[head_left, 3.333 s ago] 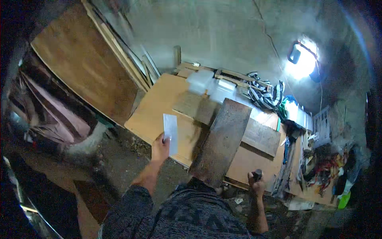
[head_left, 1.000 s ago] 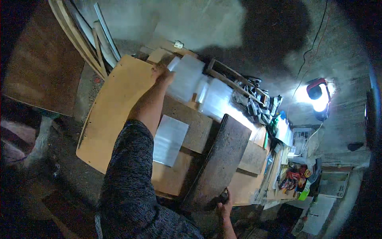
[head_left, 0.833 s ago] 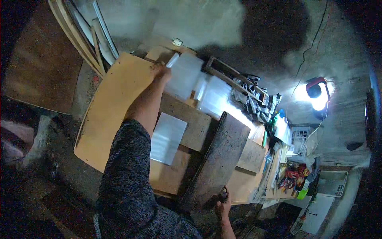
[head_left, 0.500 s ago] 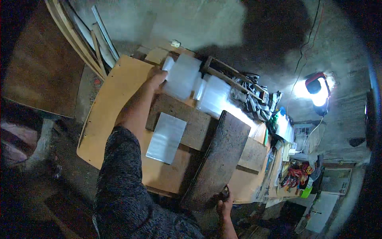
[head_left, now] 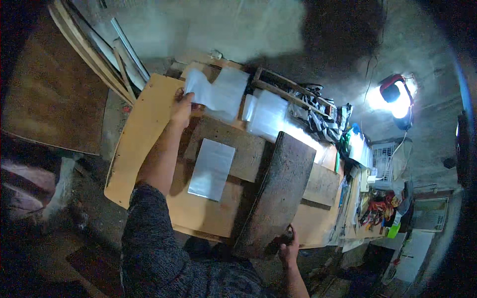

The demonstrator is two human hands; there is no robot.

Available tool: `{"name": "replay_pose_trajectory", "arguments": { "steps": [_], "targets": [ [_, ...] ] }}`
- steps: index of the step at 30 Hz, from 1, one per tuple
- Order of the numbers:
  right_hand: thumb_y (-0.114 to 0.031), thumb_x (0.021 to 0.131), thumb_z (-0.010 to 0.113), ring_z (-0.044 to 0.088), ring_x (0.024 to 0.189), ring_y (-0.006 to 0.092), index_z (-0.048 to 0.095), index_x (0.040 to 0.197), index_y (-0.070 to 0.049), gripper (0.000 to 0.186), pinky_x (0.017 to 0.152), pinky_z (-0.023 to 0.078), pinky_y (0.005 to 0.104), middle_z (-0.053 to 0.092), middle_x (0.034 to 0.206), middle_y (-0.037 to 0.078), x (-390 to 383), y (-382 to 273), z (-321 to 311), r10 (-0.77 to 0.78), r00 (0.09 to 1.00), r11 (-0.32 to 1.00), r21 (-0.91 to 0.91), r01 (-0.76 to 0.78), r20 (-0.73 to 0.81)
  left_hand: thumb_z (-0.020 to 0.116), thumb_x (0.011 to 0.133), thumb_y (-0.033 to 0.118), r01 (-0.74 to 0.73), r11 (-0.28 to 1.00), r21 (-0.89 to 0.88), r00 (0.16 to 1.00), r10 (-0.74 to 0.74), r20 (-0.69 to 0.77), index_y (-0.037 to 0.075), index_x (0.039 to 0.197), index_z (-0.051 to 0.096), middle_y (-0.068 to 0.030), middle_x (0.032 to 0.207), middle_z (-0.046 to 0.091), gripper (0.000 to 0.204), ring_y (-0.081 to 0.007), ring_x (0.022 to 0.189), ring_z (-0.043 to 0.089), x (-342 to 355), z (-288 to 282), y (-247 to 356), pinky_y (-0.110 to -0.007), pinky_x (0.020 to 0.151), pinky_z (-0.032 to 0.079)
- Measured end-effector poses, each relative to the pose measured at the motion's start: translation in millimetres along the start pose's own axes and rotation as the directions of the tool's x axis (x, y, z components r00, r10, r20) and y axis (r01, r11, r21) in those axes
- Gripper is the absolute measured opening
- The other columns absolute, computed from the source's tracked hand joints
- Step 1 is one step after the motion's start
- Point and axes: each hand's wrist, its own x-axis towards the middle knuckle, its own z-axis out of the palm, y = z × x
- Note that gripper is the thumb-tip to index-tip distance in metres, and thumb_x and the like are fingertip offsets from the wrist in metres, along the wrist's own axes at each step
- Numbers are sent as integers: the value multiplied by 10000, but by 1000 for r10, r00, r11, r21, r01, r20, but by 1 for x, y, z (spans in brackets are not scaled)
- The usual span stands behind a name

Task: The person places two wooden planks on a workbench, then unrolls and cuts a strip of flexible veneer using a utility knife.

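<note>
My left hand [head_left: 183, 108] is closed on the edge of a translucent plastic sheet [head_left: 199, 89], which bends up from a stack of similar sheets [head_left: 229, 92] at the back of the table. My right hand [head_left: 289, 248] grips the near end of a dark, worn board [head_left: 278, 191]; its fingers are partly in shadow. That board is tilted, its left edge raised. Between my arms a single clear plastic sheet [head_left: 212, 171] lies flat, partly over a brown board [head_left: 243, 151] on the table.
A second stack of plastic sheets [head_left: 268, 116] sits beside a wooden frame [head_left: 288, 92] with crumpled dark plastic. Another flat board [head_left: 320, 186] lies right of the tilted one. A bright lamp [head_left: 400, 104] hangs on the wall. Long wooden strips [head_left: 89, 54] lean at the left.
My left hand has drawn back and left, and the plastic sheet's edge has lifted and curled with it. My right hand stays on the dark board. The view has shifted slightly.
</note>
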Motion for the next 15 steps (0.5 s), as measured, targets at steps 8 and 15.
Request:
{"name": "replay_pose_trajectory", "arguments": {
  "steps": [8, 15],
  "targets": [
    [-79, 705, 623, 511, 966, 195, 407, 1330, -49, 662, 868, 430, 341, 516, 1072, 86, -1, -29, 2, 66, 998, 982, 176, -69, 21, 628, 843, 235, -242, 923, -300, 922, 315, 224, 44, 1133, 528, -61, 957, 605, 361, -181, 849, 581, -62, -11, 62, -311, 694, 481],
    [-20, 739, 570, 545, 925, 266, 462, 1263, -51, 536, 747, 475, 372, 529, 1029, 124, 41, -10, -41, -384, 924, 812, -475, 340, 5, 612, 836, 186, -271, 931, -244, 932, 317, 174, 64, 1192, 505, -46, 1053, 595, 391, -169, 950, 564, -159, -39, 110, -361, 817, 467]
  ]
}}
